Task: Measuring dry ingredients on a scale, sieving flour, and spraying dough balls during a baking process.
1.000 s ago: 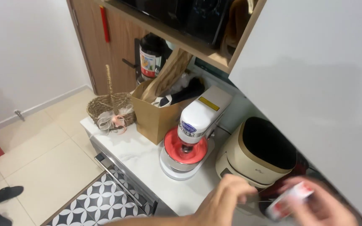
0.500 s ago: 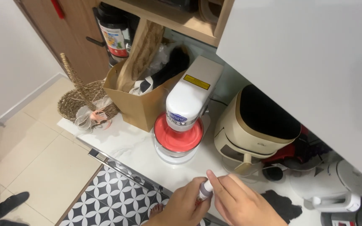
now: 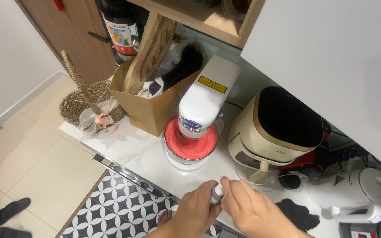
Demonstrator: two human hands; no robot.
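A small white bottle with a pale cap is held between both my hands at the bottom of the head view. My left hand wraps around its body from below. The fingertips of my right hand pinch its cap end. Both hands hover above the front edge of a white marble counter. Just behind them stands a white stand mixer with a red-lidded bowl.
A cream air fryer with a black top sits right of the mixer. A brown paper bag, a wicker basket, a white kettle and a black cloth also lie on the counter. Patterned tiles below.
The view has tilted down and closer to the counter. My hands came together at the bottom centre, both now gripping the small bottle that my right hand alone carried at the right edge.
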